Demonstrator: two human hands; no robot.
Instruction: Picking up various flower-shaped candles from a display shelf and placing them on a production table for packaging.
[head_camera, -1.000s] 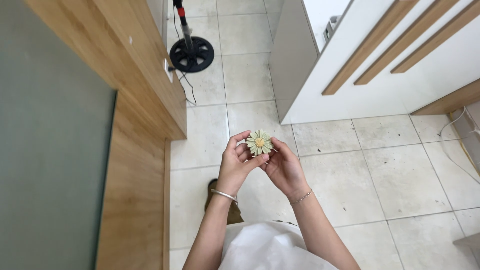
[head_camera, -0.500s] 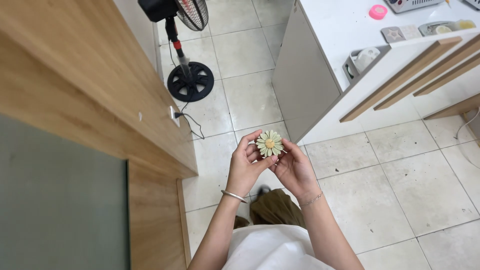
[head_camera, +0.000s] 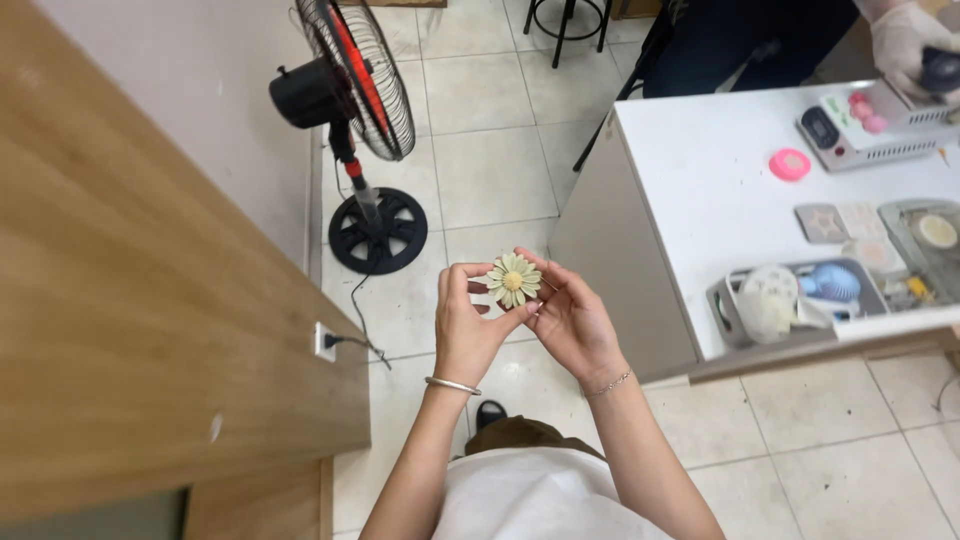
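Note:
A small daisy-shaped flower with pale green-white petals and a yellow centre is held up between both hands over the tiled floor. My left hand pinches it from the left side with thumb and fingers. My right hand grips it from the right and below, fingers curled about the petals. Each wrist carries a thin bracelet.
A black standing fan with a round base stands ahead, its cord plugged into a wall socket. A wooden panel fills the left. A white table on the right bears trays and small items; another person's gloved hand works at its far end.
The view has tilted up, bringing the fan, the white table and another person's gloved hand into sight. Both hands keep holding the flower in much the same grip.

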